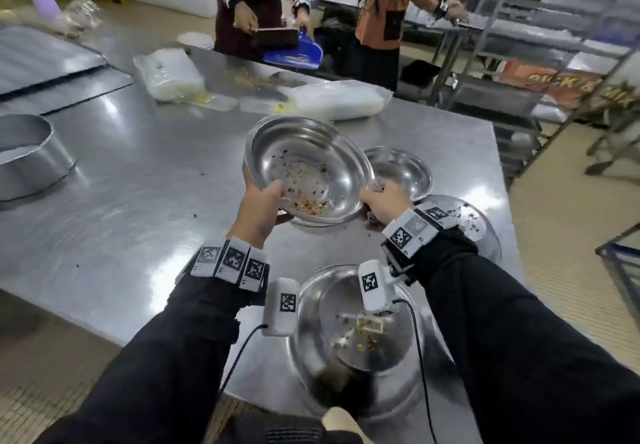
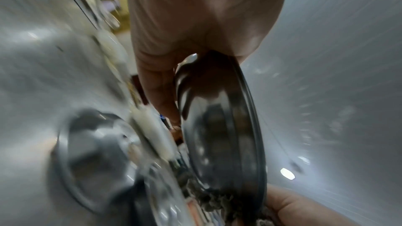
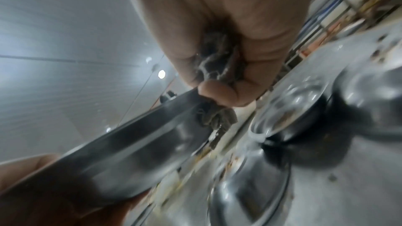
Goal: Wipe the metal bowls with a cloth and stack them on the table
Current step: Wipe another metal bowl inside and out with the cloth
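Note:
My left hand (image 1: 263,208) grips the near-left rim of a tilted metal bowl (image 1: 304,166), thumb inside; food crumbs lie in its bottom. It is lifted off the steel table (image 1: 138,201). My right hand (image 1: 381,201) clutches a bunched dark grey cloth (image 3: 213,64) at the bowl's right rim. In the left wrist view the left hand (image 2: 185,23) holds the bowl (image 2: 222,126) edge-on, with the cloth (image 2: 217,198) below it. The right wrist view shows the right hand (image 3: 228,23) next to the bowl's rim (image 3: 130,143). Three more dirty bowls sit on the table: far right (image 1: 398,170), under my right wrist (image 1: 460,225), and nearest me (image 1: 349,332).
Two people stand across the table, one with a blue dustpan (image 1: 294,52). Plastic bags (image 1: 169,73) and crumbs lie at the far side. A round metal tin (image 1: 24,156) stands at the left. Metal racks (image 1: 554,45) fill the right; the table's right edge runs close to the bowls.

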Available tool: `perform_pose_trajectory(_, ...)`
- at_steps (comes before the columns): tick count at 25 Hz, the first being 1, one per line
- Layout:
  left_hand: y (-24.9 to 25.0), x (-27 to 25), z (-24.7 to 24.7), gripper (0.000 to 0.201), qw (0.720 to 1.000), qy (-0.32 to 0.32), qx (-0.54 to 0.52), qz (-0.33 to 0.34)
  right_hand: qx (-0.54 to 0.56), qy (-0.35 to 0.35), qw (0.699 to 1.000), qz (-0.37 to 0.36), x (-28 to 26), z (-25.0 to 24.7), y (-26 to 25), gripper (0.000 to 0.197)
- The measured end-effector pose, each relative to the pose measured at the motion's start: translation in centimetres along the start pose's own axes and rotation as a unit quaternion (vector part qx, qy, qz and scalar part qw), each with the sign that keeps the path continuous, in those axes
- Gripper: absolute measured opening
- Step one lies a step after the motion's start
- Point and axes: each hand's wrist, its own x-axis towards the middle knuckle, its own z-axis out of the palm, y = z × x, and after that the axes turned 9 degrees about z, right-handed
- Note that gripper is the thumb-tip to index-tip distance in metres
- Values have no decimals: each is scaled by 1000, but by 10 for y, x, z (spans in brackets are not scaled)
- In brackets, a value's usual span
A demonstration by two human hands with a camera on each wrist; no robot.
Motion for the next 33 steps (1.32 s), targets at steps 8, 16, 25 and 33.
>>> perform_pose_trajectory(8, 21, -106, 196, 29, 979, -197, -34, -38, 98, 166, 981, 18, -105, -214, 144, 10)
perform_pose_trajectory(16, -30, -250, 359, 45, 947, -308, -46, -84, 187, 237, 950, 79, -196, -349, 311, 31)
perform_pose_trajectory(25, -80, -335, 431, 56, 932, -355, 70, -7, 99, 361, 924, 77, -224, -400, 447, 30)
perform_pose_trajectory(33, -82, -348, 447, 40, 884, -448, 130, 16, -60, 321, 944, -43, -172, -409, 427, 34)
